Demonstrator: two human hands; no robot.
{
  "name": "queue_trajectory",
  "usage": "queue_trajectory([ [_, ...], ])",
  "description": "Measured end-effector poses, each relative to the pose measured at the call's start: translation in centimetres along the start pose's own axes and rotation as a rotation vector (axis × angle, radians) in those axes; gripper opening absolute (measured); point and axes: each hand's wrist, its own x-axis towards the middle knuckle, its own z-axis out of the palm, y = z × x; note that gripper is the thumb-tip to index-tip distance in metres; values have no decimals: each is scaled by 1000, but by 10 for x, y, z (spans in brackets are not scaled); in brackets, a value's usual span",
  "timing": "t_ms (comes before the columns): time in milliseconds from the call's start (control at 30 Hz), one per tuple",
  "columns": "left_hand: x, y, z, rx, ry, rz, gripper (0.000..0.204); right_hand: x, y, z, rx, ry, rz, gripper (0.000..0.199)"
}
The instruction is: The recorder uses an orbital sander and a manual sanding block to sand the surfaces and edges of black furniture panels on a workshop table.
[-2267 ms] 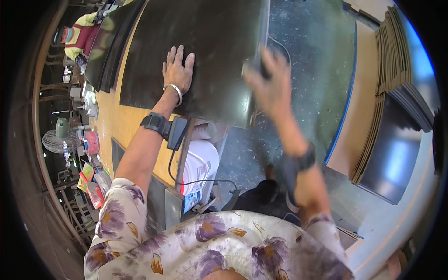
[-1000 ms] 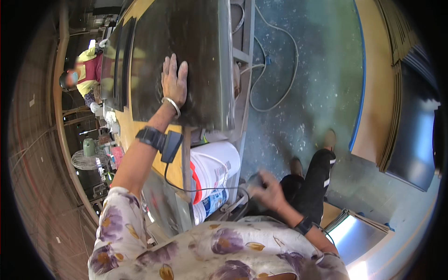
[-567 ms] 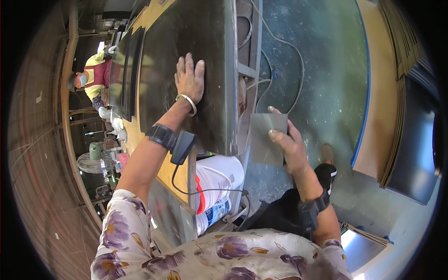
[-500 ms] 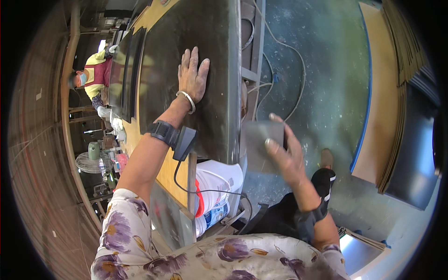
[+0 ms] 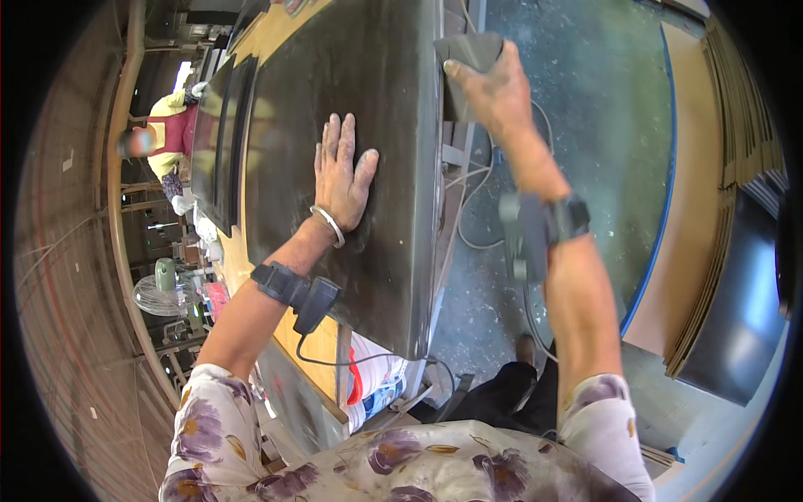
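A large dark panel [image 5: 276,125] with a smooth, slightly glossy face lies in front of me on a yellowish wooden bench. My left hand [image 5: 341,180] rests flat on it near the middle, fingers stretched out and holding nothing. Dust whitens the fingertips. At the panel's far right edge, my right hand [image 5: 498,88] grips a sheet of grey sandpaper [image 5: 470,52], thumb on top. The sheet bends over and partly hides the panel's edge there. The fingers beneath the sheet are hidden.
Further dark panels [image 5: 219,142] lie on the bench at left, beside a co-worker [image 5: 171,138] in a maroon apron. A fan [image 5: 161,294] stands lower left. White buckets [image 5: 376,376] sit below the bench. Cables [image 5: 481,243] trail on the floor. Stacked panels [image 5: 719,293] stand at right.
My right hand has swung forward with the sandpaper, from beside the panel's near corner to its far right edge. My left hand stays flat on the panel. The view has shifted slightly.
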Motion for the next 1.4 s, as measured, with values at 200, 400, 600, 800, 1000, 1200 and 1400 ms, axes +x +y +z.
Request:
queue_trajectory([
  [200,1,2,-4,-14,-13,13,66,-99,-21,-33,-55,-248,28,54],
  [400,-2,1,-4,3,-44,13,66,-100,-25,-26,-62,-199,20,60],
  [600,1,1,-4,9,-51,32,65,62,-1,-2,-374,-120,56,48],
  [800,2,1,-1,7,-39,-38,64,-153,-41,-39,-13,-286,124,60],
  [1000,0,0,3,20,-11,-17,64,-42,-5,-17,110,-152,47,47],
  [1200,3,2,2,10,4,-15,64,-62,-11,-21,-66,-213,47,55],
  [1400,2,0,3,28,0,-34,63,-138,-35,-31,-24,-212,95,57],
])
